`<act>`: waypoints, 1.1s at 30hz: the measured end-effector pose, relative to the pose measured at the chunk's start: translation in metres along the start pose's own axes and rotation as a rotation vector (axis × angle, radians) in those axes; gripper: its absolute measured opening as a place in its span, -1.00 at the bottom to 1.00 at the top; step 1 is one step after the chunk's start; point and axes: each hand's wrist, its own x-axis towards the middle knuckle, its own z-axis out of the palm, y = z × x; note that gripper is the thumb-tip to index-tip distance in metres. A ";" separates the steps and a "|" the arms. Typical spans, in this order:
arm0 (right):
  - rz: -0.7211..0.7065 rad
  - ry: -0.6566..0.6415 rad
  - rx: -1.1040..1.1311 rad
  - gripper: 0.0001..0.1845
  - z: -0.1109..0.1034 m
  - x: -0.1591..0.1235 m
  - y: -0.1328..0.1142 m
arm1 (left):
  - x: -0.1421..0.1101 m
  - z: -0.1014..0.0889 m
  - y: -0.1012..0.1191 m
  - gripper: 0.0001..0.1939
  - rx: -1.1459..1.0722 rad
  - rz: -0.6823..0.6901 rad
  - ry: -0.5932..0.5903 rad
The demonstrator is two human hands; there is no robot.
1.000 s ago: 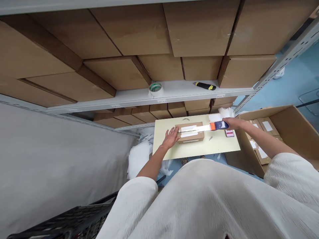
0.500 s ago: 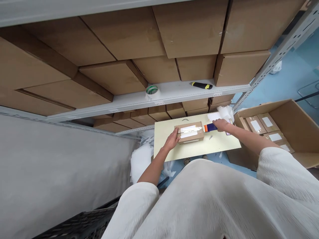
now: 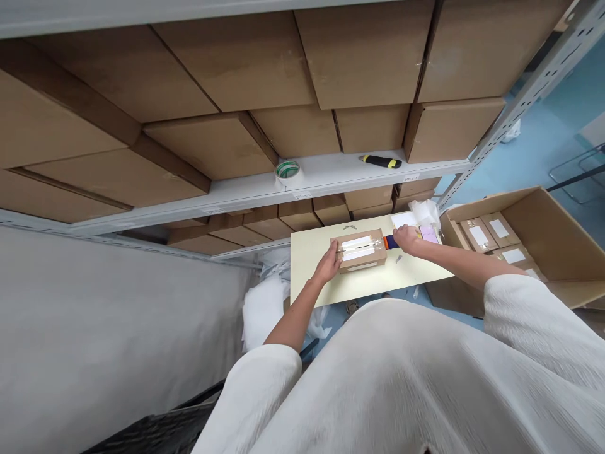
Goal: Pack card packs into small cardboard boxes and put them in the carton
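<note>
A small cardboard box (image 3: 363, 260) with white labels and clear tape along its top seam lies on a pale yellow board (image 3: 326, 291). My left hand (image 3: 328, 262) grips the box's left end, its thumb at the near side and fingers over the top edge. In my closed right hand (image 3: 407, 239) is a dark blue and orange hand tool (image 3: 391, 242). Its orange end meets the box's right end. My fingers cover most of the handle, so its exact kind is unclear. A dark slit shows along the seam between the labels.
A shelf (image 3: 326, 175) packed with cartons runs behind the board, bearing a tape roll (image 3: 287, 170) and a black-yellow utility knife (image 3: 380, 161). At right stands a large open carton (image 3: 562, 233) holding labelled boxes. White wrapping (image 3: 265, 309) hangs at left; a purple paper (image 3: 428, 234) lies at right.
My right hand and the tool have moved slightly left, lower against the box's right end. The purple paper is more exposed. My left hand stays on the box.
</note>
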 end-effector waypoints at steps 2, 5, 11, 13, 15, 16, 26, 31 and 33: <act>0.000 0.008 0.000 -0.36 0.003 0.000 -0.010 | -0.001 0.000 0.001 -0.04 0.002 -0.004 -0.001; 0.020 -0.026 0.086 -0.31 0.011 0.004 -0.018 | -0.001 0.000 0.001 -0.03 0.007 -0.018 -0.004; 0.230 -0.134 0.519 -0.14 0.046 0.011 0.027 | -0.001 0.006 -0.003 -0.05 -0.007 -0.004 0.027; 0.375 -0.182 0.721 -0.15 0.062 0.008 0.045 | 0.000 0.007 -0.005 -0.05 -0.018 -0.002 0.034; 0.444 -0.210 0.869 -0.17 0.077 0.004 0.054 | 0.000 0.008 -0.006 -0.05 -0.027 0.002 0.038; 0.454 -0.210 0.905 -0.21 0.083 0.002 0.054 | 0.000 0.008 -0.007 -0.05 -0.032 0.004 0.040; 0.572 -0.032 0.834 -0.47 0.121 -0.010 0.005 | -0.001 0.008 -0.011 -0.10 -0.032 0.028 0.048; 0.601 -0.053 0.833 -0.45 0.128 -0.008 -0.016 | -0.001 0.009 -0.012 -0.12 -0.019 0.046 0.043; 0.606 -0.070 0.838 -0.45 0.129 -0.007 -0.022 | -0.001 0.009 -0.012 -0.13 -0.002 0.064 0.042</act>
